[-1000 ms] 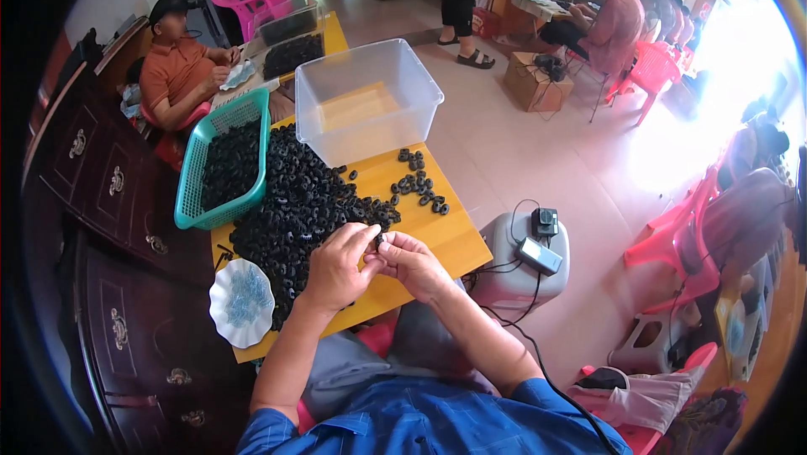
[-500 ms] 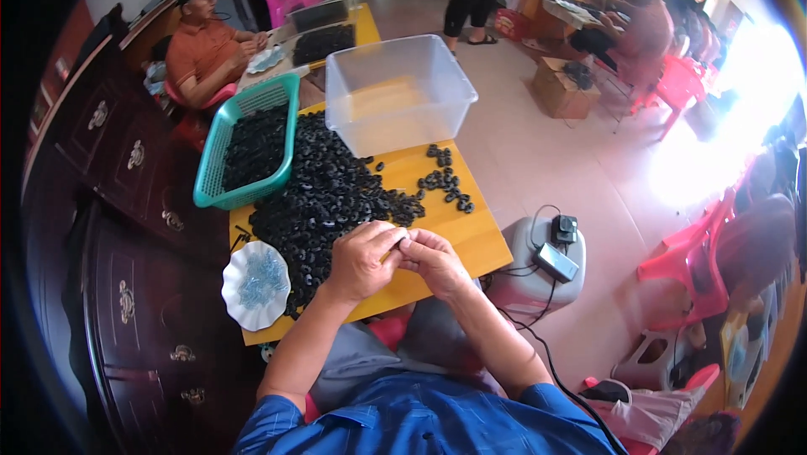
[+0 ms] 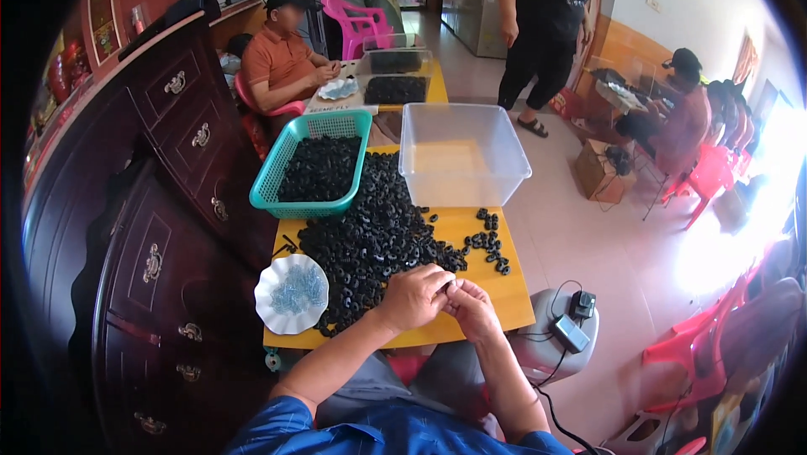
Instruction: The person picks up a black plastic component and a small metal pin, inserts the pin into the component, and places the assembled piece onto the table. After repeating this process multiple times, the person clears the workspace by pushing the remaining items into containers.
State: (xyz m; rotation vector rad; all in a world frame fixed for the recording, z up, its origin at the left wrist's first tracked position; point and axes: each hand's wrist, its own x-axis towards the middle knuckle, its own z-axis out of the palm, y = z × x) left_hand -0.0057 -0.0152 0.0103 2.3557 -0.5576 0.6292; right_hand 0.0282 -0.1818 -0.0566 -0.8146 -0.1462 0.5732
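My left hand [image 3: 414,297] and my right hand [image 3: 472,305] meet over the near edge of a yellow table [image 3: 471,230]. Both are closed, fingertips pinched together around something small and dark, mostly hidden by the fingers. Left of them and beyond spreads a large heap of small black ring-shaped pieces [image 3: 370,245]. A smaller cluster of black pieces [image 3: 486,243] lies apart, to the right. Near the left corner sits a white scalloped dish [image 3: 267,310] with small clear-bluish bits in it.
Toward the back stand a green basket [image 3: 259,190] of black pieces and a clear plastic bin [image 3: 471,182]. Dark drawers [image 3: 181,287] line the left. On the right, a grey stool [image 3: 580,354] carries small cabled devices. A seated person [image 3: 282,64] works beyond; another person [image 3: 546,26] stands.
My view has tilted up and shifted left, so the table and hands appear further right and lower. The hands stay pinched together. The standing person now shows more fully.
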